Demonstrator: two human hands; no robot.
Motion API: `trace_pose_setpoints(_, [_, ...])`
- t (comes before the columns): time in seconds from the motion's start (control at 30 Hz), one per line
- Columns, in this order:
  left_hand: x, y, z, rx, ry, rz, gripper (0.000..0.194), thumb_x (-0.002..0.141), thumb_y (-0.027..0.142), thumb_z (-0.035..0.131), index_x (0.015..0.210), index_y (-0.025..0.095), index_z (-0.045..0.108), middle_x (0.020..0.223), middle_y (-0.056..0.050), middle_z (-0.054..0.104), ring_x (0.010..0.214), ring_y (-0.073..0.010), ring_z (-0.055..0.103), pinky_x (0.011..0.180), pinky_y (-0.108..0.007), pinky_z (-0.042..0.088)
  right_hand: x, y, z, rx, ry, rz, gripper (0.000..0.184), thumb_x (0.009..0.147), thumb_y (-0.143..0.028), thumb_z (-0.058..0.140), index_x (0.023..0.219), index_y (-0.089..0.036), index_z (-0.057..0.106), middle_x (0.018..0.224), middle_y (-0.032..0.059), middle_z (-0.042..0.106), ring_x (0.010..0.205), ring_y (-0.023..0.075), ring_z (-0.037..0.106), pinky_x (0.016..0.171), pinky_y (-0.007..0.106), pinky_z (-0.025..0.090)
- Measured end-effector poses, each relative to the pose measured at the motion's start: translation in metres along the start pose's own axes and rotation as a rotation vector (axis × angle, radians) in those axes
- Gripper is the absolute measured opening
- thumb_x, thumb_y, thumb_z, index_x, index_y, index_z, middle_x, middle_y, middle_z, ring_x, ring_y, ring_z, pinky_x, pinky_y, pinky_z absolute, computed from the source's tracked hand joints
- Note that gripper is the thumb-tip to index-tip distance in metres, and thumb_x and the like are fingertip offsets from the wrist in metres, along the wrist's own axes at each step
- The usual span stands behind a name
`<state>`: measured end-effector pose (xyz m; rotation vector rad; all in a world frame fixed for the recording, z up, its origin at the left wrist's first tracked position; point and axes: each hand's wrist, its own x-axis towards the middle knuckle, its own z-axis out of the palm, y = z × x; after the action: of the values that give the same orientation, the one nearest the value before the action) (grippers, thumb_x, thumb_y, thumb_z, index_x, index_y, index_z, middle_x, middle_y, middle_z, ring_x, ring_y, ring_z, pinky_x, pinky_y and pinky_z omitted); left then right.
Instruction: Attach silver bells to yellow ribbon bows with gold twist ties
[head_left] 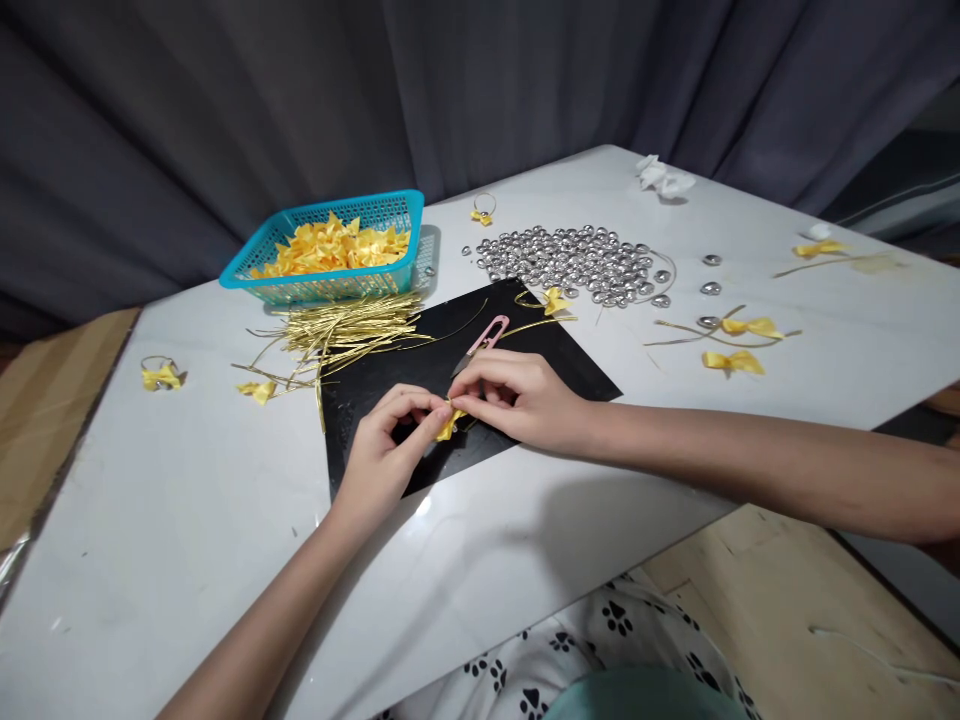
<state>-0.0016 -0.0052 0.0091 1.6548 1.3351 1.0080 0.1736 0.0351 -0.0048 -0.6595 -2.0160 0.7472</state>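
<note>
My left hand (390,448) and my right hand (517,395) meet over a black mat (420,375) on the white table (187,520). Both pinch a small yellow ribbon bow (448,425) between their fingertips, fingers closed on it. A thin gold wire tie seems to run through the bow, though it is too small to be sure. Pink thread snips (484,340) lie on the mat just behind my right hand. Another yellow bow (555,299) with gold wire lies at the mat's far corner.
A teal basket (330,285) of yellow bows stands at the back left, a pile of gold wire ties (345,335) in front of it. Several silver beads (577,262) are heaped behind the mat. Loose bows (733,361) lie at right and one (160,377) at left.
</note>
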Motion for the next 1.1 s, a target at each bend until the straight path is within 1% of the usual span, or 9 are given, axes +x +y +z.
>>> trace_pose_setpoints(0.1, [0.000,-0.001,-0.001,-0.020,-0.001,-0.013,0.011,0.079,0.027,0.060,0.072,0.019,0.064,0.079,-0.001,0.059,0.074,-0.0142,0.053,0.068,-0.025,0.039,-0.002,0.000,-0.001,-0.085,0.053,-0.126,0.005,0.084,-0.014,0.056,0.080,-0.012,0.059,0.072,0.0013,0.054,0.058,0.0066,0.043,0.054,0.020,0.037])
trace_pose_setpoints(0.2, [-0.001,-0.002,-0.002,-0.039,0.008,-0.019,0.011,0.079,0.027,0.060,0.072,0.019,0.064,0.079,-0.001,0.059,0.075,-0.0141,0.053,0.068,-0.025,0.039,-0.004,-0.001,-0.001,-0.115,0.061,-0.201,0.008,0.087,-0.014,0.052,0.082,-0.013,0.059,0.074,0.0031,0.057,0.062,0.0082,0.047,0.056,0.021,0.039])
trace_pose_setpoints(0.3, [-0.001,-0.002,-0.002,-0.042,0.007,-0.016,0.011,0.079,0.027,0.061,0.072,0.019,0.065,0.079,-0.001,0.059,0.075,-0.0147,0.054,0.068,-0.026,0.040,-0.004,-0.002,0.000,-0.122,0.049,-0.217,0.011,0.088,-0.014,0.051,0.085,-0.013,0.061,0.077,0.0048,0.060,0.064,0.0088,0.049,0.056,0.021,0.040])
trace_pose_setpoints(0.4, [0.000,-0.002,-0.002,-0.029,0.014,-0.019,0.011,0.078,0.028,0.062,0.073,0.019,0.066,0.078,-0.002,0.060,0.075,-0.0152,0.054,0.067,-0.026,0.041,-0.003,-0.002,0.001,-0.110,0.045,-0.182,0.012,0.087,-0.015,0.052,0.087,-0.013,0.064,0.077,0.0047,0.060,0.062,0.0084,0.049,0.053,0.021,0.040])
trace_pose_setpoints(0.63, [0.001,-0.003,-0.002,-0.014,0.045,-0.011,0.010,0.077,0.027,0.063,0.073,0.019,0.066,0.078,-0.001,0.060,0.074,-0.0145,0.054,0.066,-0.026,0.041,0.001,-0.001,0.001,0.122,-0.039,0.126,0.012,0.081,-0.018,0.058,0.080,-0.010,0.067,0.066,0.0006,0.055,0.049,0.0044,0.040,0.045,0.018,0.033])
trace_pose_setpoints(0.73, [0.000,-0.003,-0.001,0.026,0.077,-0.004,0.009,0.077,0.027,0.063,0.072,0.019,0.067,0.077,-0.002,0.060,0.073,-0.0145,0.055,0.064,-0.026,0.041,0.002,0.000,0.002,0.247,-0.089,0.313,0.013,0.081,-0.021,0.059,0.083,-0.010,0.067,0.062,-0.0012,0.055,0.046,0.0034,0.040,0.041,0.017,0.030])
trace_pose_setpoints(0.87, [-0.005,-0.001,0.001,0.185,0.157,0.120,0.006,0.077,0.023,0.064,0.073,0.019,0.066,0.075,-0.002,0.060,0.071,-0.0140,0.055,0.062,-0.025,0.043,0.004,-0.001,0.003,0.379,-0.178,0.561,0.018,0.080,-0.024,0.060,0.088,-0.009,0.066,0.048,-0.0073,0.046,0.035,0.0023,0.036,0.033,0.015,0.031])
trace_pose_setpoints(0.97, [-0.009,0.000,0.003,0.301,0.176,0.227,0.006,0.079,0.021,0.062,0.076,0.018,0.066,0.078,-0.003,0.063,0.073,-0.0143,0.058,0.063,-0.025,0.046,0.007,-0.003,0.002,0.437,-0.224,0.662,0.015,0.080,-0.020,0.060,0.086,-0.007,0.065,0.049,-0.0073,0.047,0.035,0.0019,0.037,0.032,0.015,0.033])
trace_pose_setpoints(1.1, [-0.011,-0.001,0.003,0.317,0.103,0.230,0.008,0.082,0.022,0.058,0.080,0.019,0.066,0.080,-0.003,0.068,0.071,-0.0146,0.062,0.066,-0.025,0.050,0.009,-0.004,0.000,0.494,-0.239,0.700,0.012,0.079,-0.017,0.060,0.084,-0.007,0.064,0.055,-0.0052,0.054,0.037,0.0015,0.040,0.033,0.015,0.035])
